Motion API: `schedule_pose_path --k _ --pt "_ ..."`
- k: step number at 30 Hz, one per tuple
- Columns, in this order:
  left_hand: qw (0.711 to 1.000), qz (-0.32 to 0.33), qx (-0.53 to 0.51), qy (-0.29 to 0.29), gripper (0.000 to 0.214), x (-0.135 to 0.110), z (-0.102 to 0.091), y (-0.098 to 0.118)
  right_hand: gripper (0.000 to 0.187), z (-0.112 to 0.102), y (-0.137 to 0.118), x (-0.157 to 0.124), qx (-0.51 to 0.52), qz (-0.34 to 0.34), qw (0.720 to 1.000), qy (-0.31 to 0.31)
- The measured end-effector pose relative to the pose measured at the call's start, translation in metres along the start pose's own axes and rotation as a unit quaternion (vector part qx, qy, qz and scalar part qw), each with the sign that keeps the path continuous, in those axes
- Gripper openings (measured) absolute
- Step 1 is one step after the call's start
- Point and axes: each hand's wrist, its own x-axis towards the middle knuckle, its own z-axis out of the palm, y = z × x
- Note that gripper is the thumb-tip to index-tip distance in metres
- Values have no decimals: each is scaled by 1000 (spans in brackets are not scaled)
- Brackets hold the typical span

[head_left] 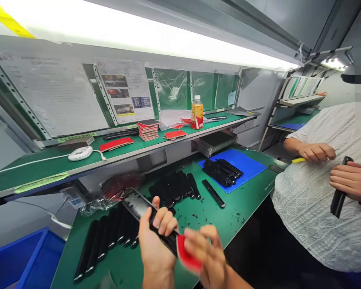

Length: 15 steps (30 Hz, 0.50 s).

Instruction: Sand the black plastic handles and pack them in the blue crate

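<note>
My left hand (156, 237) is closed around a long black glossy strip (138, 205) that slants up to the left over the green bench (228, 212). My right hand (206, 253) pinches a small red piece (185, 257) against the strip's near end. A row of similar black strips (108, 237) lies on the bench just left of my hands. Another heap of black strips (176, 186) lies behind them.
A blue mat (246, 162) with more black strips lies at the back right. On the shelf (48, 166) stand a bottle (197, 113), stacks of red cards (148, 130) and a white device (80, 153). A blue bin (21, 261) is at lower left. A person at right holds a black strip (338, 198).
</note>
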Motion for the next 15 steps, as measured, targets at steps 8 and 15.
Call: schedule_pose_path --k 8,15 --pt "993 -97 60 -44 28 -9 -5 14 37 4 32 46 -24 -125 992 7" --pt "978 -67 181 83 23 -6 -28 -3 35 -22 38 21 -12 -204 978 -34"
